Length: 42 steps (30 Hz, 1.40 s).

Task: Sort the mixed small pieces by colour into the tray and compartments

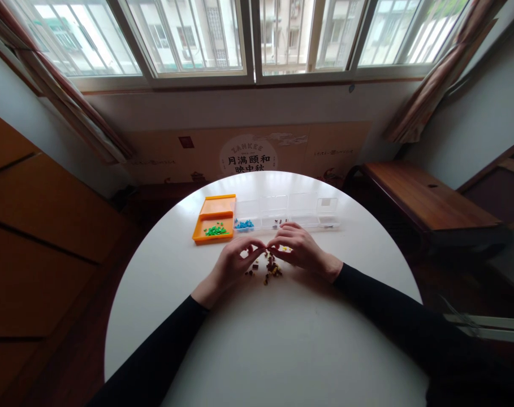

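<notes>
Over blocky brown pieces (pixel 271 265) on smooth round tabletop (pixel 290 339), left grip (pixel 231 257) and right grip (pixel 301 247), fingertips together, anything between indistinct.

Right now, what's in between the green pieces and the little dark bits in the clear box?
In the head view, blue pieces lie between the green pieces and the dark bits, in the clear box.

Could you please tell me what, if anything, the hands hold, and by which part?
That cannot be told: the left hand and right hand pinch close together, but anything between them is too small to identify.
</notes>
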{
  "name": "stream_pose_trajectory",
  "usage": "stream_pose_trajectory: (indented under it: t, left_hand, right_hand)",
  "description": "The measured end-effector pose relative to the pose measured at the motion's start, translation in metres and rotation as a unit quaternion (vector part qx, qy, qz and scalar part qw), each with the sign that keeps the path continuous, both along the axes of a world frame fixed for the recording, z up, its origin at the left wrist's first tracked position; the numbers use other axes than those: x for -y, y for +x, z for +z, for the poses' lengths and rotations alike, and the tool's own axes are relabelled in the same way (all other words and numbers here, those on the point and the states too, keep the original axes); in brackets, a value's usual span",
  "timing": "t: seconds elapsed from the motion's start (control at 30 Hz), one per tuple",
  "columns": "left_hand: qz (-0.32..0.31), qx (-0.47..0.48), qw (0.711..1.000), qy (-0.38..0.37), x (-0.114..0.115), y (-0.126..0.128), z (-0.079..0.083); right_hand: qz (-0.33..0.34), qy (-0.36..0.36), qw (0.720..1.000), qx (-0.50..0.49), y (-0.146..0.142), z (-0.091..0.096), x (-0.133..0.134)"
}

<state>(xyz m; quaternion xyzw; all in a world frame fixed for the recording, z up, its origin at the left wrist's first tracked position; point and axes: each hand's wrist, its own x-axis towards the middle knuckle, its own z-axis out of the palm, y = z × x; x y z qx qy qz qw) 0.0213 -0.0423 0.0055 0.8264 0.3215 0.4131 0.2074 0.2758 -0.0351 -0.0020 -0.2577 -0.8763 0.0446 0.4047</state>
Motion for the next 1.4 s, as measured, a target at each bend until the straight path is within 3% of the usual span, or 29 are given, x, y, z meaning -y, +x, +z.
stream_pose_trajectory:
  t: [0.17, 0.33, 0.63, 0.9, 1.4]
  left_hand:
    - [0.035, -0.049, 0.997, 0.038, 0.0, -0.007, 0.008]
    - [0.029, -0.132, 0.989, 0.06, -0.004, -0.015, 0.011]
    - [0.023, -0.177, 0.983, 0.035, -0.006, -0.016, 0.008]
    - [-0.053, -0.176, 0.983, 0.01, -0.006, -0.023, 0.017]
    - [-0.062, -0.179, 0.982, 0.001, -0.007, -0.024, 0.017]
  right_hand:
    - [-0.033, -0.062, 0.996, -0.056, 0.005, -0.004, -0.003]
    - [-0.074, -0.115, 0.986, -0.096, 0.01, -0.008, -0.006]
    - [-0.072, -0.106, 0.988, -0.091, 0.01, -0.005, -0.005]
    - [-0.072, -0.108, 0.987, -0.096, 0.01, -0.006, -0.005]
    - [-0.08, -0.102, 0.986, -0.11, 0.011, -0.006, -0.005]
